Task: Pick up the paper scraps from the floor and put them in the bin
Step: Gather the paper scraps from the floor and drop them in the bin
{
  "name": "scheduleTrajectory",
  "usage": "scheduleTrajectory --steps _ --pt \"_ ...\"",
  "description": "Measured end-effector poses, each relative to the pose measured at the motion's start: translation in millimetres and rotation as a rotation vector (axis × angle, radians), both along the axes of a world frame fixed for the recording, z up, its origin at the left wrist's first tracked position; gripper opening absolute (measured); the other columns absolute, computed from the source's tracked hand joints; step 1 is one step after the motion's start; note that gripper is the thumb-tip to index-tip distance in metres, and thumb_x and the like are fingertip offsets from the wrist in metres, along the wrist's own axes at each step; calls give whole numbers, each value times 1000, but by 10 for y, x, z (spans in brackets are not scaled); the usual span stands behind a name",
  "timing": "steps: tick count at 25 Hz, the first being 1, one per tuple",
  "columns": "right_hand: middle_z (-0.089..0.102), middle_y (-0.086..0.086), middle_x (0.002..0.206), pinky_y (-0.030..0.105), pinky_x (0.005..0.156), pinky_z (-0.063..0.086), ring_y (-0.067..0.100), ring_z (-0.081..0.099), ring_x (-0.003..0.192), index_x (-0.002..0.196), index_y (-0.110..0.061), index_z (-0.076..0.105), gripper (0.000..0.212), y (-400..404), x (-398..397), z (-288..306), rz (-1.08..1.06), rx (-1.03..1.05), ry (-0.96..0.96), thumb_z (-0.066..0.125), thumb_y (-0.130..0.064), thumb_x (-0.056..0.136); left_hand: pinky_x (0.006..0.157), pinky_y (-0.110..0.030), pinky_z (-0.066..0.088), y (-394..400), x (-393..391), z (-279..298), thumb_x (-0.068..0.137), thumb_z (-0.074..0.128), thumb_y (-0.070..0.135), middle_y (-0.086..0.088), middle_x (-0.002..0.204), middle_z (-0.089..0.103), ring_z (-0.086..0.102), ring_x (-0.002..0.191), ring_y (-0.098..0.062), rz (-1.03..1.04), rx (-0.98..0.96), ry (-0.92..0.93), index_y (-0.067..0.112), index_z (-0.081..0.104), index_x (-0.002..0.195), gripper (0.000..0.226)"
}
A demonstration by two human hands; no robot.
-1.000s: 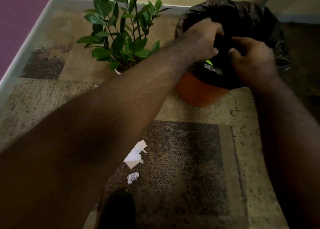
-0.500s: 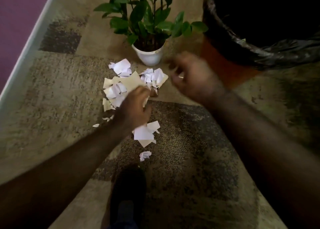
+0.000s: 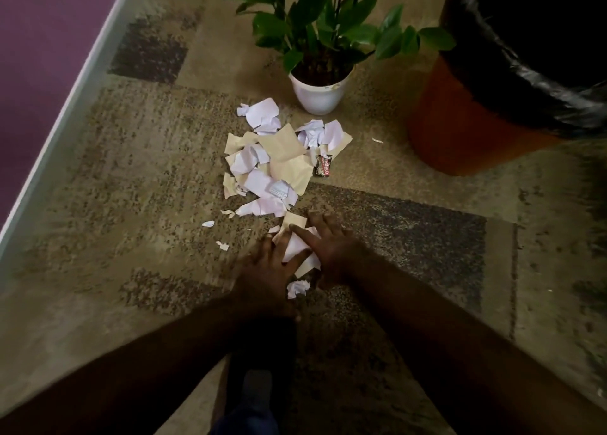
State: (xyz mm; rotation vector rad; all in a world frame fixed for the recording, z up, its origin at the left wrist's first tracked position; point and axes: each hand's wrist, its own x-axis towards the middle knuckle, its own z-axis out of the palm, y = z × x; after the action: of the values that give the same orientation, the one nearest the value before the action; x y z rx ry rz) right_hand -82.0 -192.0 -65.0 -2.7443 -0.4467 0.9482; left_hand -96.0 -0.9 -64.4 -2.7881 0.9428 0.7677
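A heap of white and tan paper scraps [image 3: 279, 158] lies on the carpet in front of the plant pot. Nearer to me a small cluster of scraps [image 3: 297, 245] sits between my hands. My left hand [image 3: 266, 267] and my right hand [image 3: 328, 244] are both down on this cluster, fingers spread and pressing on the paper from either side. A crumpled white ball [image 3: 297, 288] lies just below them. The orange bin [image 3: 460, 122] with a black liner stands at the upper right.
A green plant in a white pot [image 3: 320, 93] stands just behind the heap. A small dark wrapper [image 3: 323, 165] lies at the heap's right edge. A purple wall with a pale skirting [image 3: 65, 112] runs along the left. My dark shoe [image 3: 253, 392] is below my hands.
Both hands left the bin and came down to the floor. They now press together on the nearest scraps, and the view has tilted down onto the carpet.
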Motion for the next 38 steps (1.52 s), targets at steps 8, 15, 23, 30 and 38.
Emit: scheduleTrajectory --steps 8,15,23,30,38 --pt "1 5 163 51 112 28 33 8 149 153 -34 6 101 152 -4 -54 21 1 -177 68 -55 75 90 -45 50 28 157 -47 82 60 47 -16 142 46 50 121 -37 40 -152 -42 27 52 130 52" --pt "5 0 163 47 108 35 31 14 146 151 -32 18 92 294 55 -11 -37 28 -106 74 -34 78 93 -36 39 165 569 -62 80 62 14 -11 117 55 49 113 -28 103 -304 99 12 60 116 36" --pt "2 -1 162 47 102 45 33 20 141 146 -30 27 77 385 72 64 -68 27 -73 68 -20 82 94 -39 45 865 734 16 66 55 29 -10 129 52 51 116 -32 490 -338 -110 23 63 88 25" --pt "11 0 160 46 93 48 33 25 138 143 -26 31 76 400 87 78 -34 0 -86 71 -23 79 104 -32 41 1113 709 -29 63 67 27 -24 139 46 45 130 -29 666 -353 134 11 73 85 28" --pt "23 3 156 44 89 51 31 34 132 143 -21 33 68 416 49 76 -11 27 -120 66 -23 84 85 -33 36 963 659 -27 76 59 11 -16 97 64 57 98 -32 488 -302 7 6 71 87 17"
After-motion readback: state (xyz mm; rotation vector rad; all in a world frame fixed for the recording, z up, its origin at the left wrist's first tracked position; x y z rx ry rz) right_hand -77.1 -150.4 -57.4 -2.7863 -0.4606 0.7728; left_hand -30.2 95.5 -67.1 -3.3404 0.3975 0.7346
